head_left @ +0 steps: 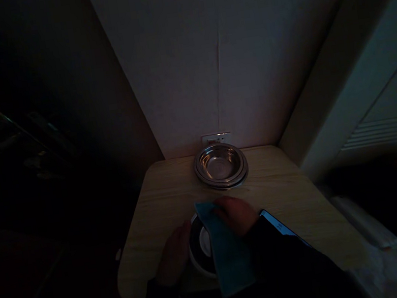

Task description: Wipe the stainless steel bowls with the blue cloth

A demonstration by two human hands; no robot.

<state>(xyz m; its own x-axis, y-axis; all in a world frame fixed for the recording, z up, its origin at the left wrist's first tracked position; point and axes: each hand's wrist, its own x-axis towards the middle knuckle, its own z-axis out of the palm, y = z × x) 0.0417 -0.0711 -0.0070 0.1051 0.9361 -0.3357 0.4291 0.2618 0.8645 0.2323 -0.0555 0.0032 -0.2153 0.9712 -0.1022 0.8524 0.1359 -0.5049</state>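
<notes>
In dim light a metal bowl (199, 248) sits near the front edge of a small wooden table (160, 194). My left hand (174, 258) grips its left rim. My right hand (235, 214) presses a blue cloth (226, 254) onto the bowl's right side, fingers closed on the cloth, which hangs down over the bowl's front. A stack of shiny metal bowls (220, 165) stands at the back of the table, well apart from both hands.
A phone with a lit screen (279, 227) lies on the table under my right forearm. A wall socket (216, 139) sits behind the stacked bowls. White furniture (375, 107) stands to the right; the left side is dark.
</notes>
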